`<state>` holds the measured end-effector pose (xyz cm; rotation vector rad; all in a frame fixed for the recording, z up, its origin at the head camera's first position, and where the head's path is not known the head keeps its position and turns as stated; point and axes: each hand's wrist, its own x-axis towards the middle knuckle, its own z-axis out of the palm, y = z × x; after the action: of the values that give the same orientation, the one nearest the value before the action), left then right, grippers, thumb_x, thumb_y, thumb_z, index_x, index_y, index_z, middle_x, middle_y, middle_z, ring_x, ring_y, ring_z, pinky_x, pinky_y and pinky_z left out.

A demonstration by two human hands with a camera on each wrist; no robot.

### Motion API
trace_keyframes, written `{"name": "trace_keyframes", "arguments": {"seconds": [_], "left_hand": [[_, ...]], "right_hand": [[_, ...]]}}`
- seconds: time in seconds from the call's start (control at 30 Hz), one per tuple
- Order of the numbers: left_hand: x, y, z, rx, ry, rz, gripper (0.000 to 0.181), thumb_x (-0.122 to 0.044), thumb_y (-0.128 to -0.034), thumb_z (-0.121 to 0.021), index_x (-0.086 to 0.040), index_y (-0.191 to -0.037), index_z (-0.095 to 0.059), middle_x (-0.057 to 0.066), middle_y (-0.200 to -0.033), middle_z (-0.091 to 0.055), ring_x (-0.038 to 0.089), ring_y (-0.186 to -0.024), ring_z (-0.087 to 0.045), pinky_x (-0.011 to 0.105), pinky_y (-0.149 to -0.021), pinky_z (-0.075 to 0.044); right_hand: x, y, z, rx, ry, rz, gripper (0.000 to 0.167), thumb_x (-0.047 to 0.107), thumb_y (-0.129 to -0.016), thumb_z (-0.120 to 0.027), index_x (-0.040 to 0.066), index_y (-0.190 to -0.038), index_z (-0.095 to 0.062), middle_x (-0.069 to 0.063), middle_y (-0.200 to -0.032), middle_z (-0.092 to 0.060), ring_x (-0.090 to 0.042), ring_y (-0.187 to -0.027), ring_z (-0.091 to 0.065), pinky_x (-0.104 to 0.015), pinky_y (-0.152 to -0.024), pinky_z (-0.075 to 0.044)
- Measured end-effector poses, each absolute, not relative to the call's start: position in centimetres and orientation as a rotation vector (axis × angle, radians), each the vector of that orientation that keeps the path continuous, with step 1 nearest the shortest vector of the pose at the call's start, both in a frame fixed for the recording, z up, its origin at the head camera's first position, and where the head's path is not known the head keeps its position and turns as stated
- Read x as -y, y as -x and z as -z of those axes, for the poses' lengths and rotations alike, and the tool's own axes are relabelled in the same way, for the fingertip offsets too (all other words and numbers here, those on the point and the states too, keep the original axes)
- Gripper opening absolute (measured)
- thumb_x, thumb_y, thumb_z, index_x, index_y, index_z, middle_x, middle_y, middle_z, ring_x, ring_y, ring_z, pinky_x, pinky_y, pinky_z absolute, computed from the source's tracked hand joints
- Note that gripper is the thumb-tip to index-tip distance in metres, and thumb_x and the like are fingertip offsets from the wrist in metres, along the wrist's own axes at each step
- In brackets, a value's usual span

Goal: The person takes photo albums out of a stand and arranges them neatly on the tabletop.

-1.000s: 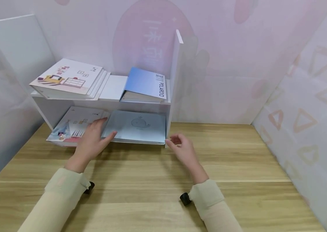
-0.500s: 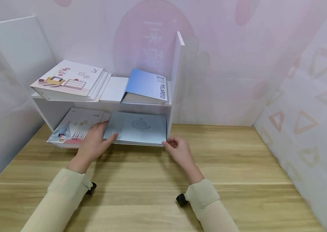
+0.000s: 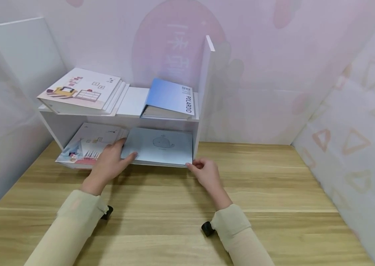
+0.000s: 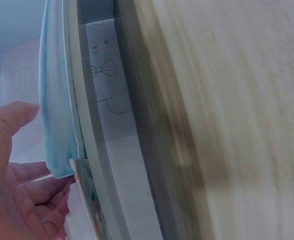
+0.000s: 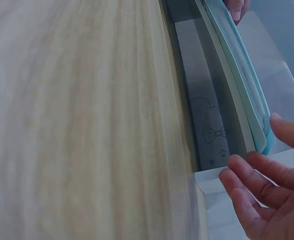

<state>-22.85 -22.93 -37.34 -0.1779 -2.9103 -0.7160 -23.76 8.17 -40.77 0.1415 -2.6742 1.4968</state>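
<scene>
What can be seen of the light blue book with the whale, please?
The light blue book lies flat and closed, cover up, in the lower level of the white shelf, beside a white illustrated album. Its smooth-looking cover bears a line-drawn whale; the print beneath is too small to read. The left hand touches its left end; the right hand is at its front right corner.
</scene>
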Motion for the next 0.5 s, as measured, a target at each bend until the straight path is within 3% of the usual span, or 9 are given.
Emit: {"name": "trace_keyframes", "arguments": {"seconds": [0.2,0.37,0.5], "left_hand": [[22.84,23.10,37.19,2.957,0.146,0.691,0.077,-0.041,-0.0989,-0.056,0.007,-0.151,-0.028,0.034,-0.146,-0.044,0.057,-0.131,-0.040,0.067,-0.105,-0.038],[22.76,23.25,37.24,2.964,0.142,0.716,0.076,-0.040,-0.0985,-0.057,0.006,-0.151,-0.029,0.032,-0.146,-0.045,0.056,-0.131,-0.041,0.066,-0.106,-0.038],[22.75,23.29,37.25,2.954,0.131,0.735,0.075,-0.039,-0.0984,-0.058,0.007,-0.151,-0.030,0.033,-0.145,-0.045,0.055,-0.131,-0.041,0.065,-0.106,-0.038]], "right_hand": [[-8.03,24.07,41.17,2.594,-0.149,-1.672,0.027,0.023,-0.090,-0.073,-0.004,-0.097,-0.073,-0.010,-0.081,-0.073,-0.024,-0.075,-0.069,-0.026,-0.065,-0.055],[-7.95,24.40,40.86,2.567,-0.042,-1.846,0.022,0.015,-0.091,-0.073,-0.005,-0.100,-0.073,-0.017,-0.085,-0.075,-0.035,-0.083,-0.074,-0.039,-0.076,-0.061],[-7.73,24.53,40.64,2.547,0.003,-1.921,0.021,0.012,-0.090,-0.073,-0.005,-0.102,-0.071,-0.020,-0.088,-0.076,-0.035,-0.085,-0.074,-0.038,-0.080,-0.061]]}}
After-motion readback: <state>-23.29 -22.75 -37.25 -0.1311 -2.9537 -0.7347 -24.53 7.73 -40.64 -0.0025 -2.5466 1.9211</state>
